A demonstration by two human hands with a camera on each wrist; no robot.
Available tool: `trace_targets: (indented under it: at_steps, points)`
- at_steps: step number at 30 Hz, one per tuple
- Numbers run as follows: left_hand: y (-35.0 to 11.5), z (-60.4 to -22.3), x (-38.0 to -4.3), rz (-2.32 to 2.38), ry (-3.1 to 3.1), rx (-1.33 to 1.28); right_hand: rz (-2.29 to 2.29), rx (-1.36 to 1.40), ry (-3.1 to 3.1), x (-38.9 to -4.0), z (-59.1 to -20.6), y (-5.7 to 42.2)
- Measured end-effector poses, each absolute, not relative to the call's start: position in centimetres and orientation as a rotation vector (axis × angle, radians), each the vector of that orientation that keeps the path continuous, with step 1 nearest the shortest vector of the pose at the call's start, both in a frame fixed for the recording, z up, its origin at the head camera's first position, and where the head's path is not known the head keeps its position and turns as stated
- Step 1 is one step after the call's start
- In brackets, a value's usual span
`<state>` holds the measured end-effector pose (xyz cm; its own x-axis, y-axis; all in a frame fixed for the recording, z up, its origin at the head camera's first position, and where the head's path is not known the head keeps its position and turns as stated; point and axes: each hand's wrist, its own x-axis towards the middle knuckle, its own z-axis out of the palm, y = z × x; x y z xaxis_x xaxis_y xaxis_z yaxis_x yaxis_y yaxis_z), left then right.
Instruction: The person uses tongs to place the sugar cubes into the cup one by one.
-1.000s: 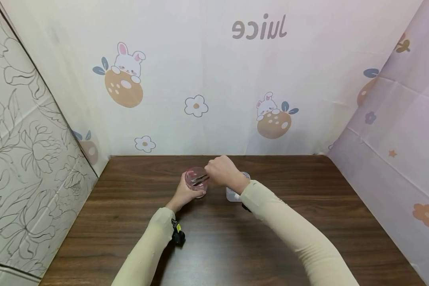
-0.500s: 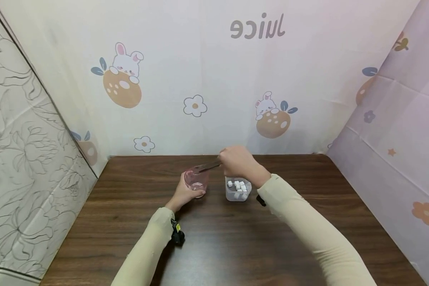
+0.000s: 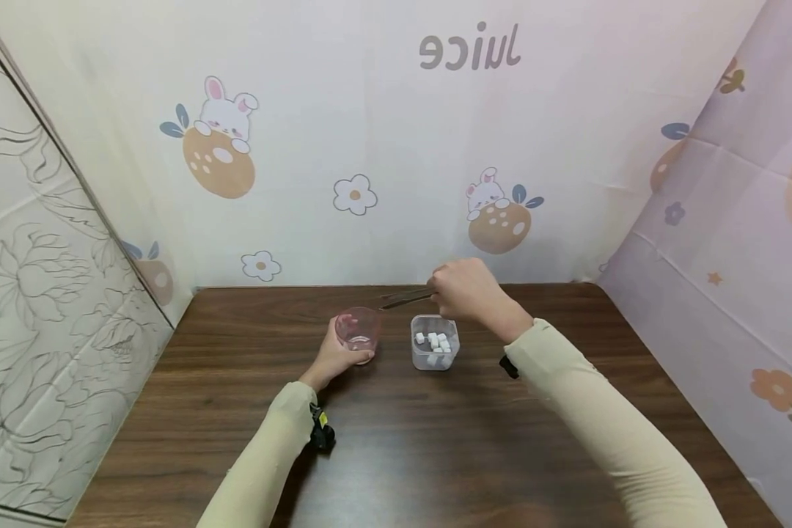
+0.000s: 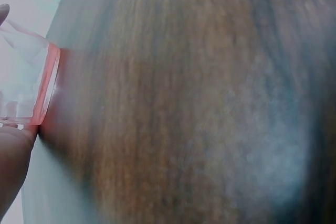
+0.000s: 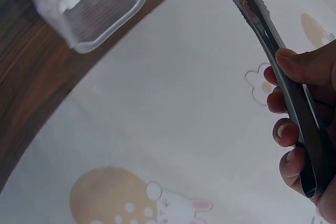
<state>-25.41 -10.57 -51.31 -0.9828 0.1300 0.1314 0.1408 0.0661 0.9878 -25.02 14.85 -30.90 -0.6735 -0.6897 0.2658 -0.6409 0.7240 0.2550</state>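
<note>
My left hand holds a clear pink-tinted glass upright on the table, fingers and thumb around its side. The glass also shows at the left edge of the left wrist view; whether anything lies inside is unclear. My right hand grips metal tongs with serrated tips. Those tips are slightly parted with no cube between them, and point left, above and right of the glass rim. Below the right hand stands a clear plastic container with several white cubes in it.
The dark wooden table runs back to a printed cloth backdrop. Printed cloth also hangs at the right, with a line-drawn floral panel at the left. A small black camera sits on the left wrist.
My right hand has drawn the tongs up out of the glass and away to the right, uncovering the container of cubes. My left hand stays around the glass.
</note>
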Motion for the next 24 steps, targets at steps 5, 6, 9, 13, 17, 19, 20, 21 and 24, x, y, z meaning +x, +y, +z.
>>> trace_targets:
  at_steps: [5,6,9,13,17,19,20,21,24]
  points:
    - [-10.6,-51.2,-25.5,-2.132,-2.284,-0.277,-0.2,0.988,-2.62,-24.5,-30.5,16.3]
    - [-10.6,-51.2,-25.5,-2.129,-2.285,-0.286,-0.198,0.979,-2.625,-24.5,-30.6,16.6]
    - [-10.7,-51.5,-25.6,-2.128,-2.281,-0.301,-0.195,0.968,-2.623,-24.3,-30.8,17.6]
    - [-10.7,-51.6,-25.4,-2.124,-2.278,-0.295,-0.216,0.979,-2.612,-24.1,-31.4,18.7]
    - [-10.7,-51.5,-25.1,-2.113,-2.285,-0.278,-0.223,0.989,-2.611,-23.9,-32.1,19.6]
    - [-10.6,-51.4,-24.9,-2.103,-2.284,-0.282,-0.216,0.997,-2.617,-23.7,-32.5,20.0]
    - [-10.6,-51.0,-24.7,-2.117,-2.28,-0.283,-0.214,0.997,-2.62,-23.5,-32.7,20.1]
    - [-10.6,-50.6,-24.4,-2.125,-2.28,-0.29,-0.214,0.999,-2.624,-23.5,-32.9,20.3]
    - [-10.4,-49.2,-23.6,-2.144,-2.288,-0.323,-0.23,0.992,-2.627,-23.3,-33.6,20.7]
